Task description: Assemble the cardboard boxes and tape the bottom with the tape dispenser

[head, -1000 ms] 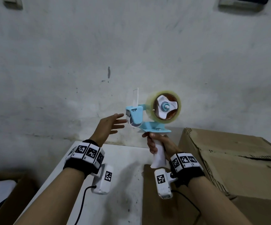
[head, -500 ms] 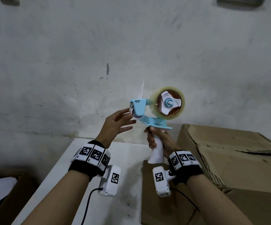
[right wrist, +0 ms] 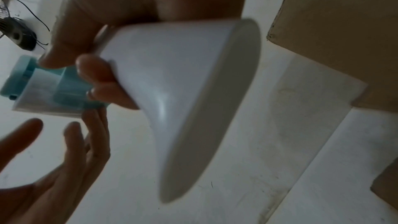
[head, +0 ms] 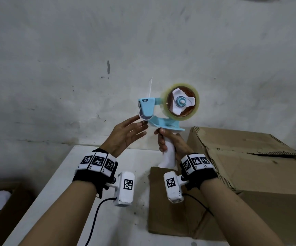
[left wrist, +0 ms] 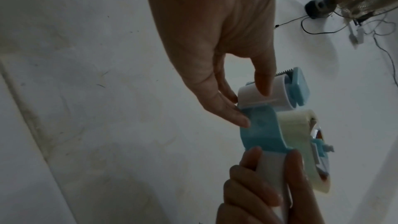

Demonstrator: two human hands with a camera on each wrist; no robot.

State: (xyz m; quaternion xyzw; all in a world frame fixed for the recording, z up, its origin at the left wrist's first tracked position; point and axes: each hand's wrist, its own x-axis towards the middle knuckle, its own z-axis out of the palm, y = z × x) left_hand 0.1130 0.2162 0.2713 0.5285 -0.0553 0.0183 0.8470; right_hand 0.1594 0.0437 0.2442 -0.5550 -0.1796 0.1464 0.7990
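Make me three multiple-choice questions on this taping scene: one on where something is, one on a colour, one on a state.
1. Where is the tape dispenser?
A. lying on the table
B. held up in the air in front of the wall
C. inside a box

2. What colour is its frame?
A. light blue
B. red
C. black

3. What is the left hand doing?
A. gripping the handle
B. resting on the table
C. fingertips touching the dispenser's front roller end

Answers: 1 B, the right hand grips its white handle above the table. 2 A, the frame shows light blue. 3 C, the left wrist view shows fingertips on the roller.

Open white table (head: 69, 183) at left; cardboard box (head: 250, 167) blocking the right
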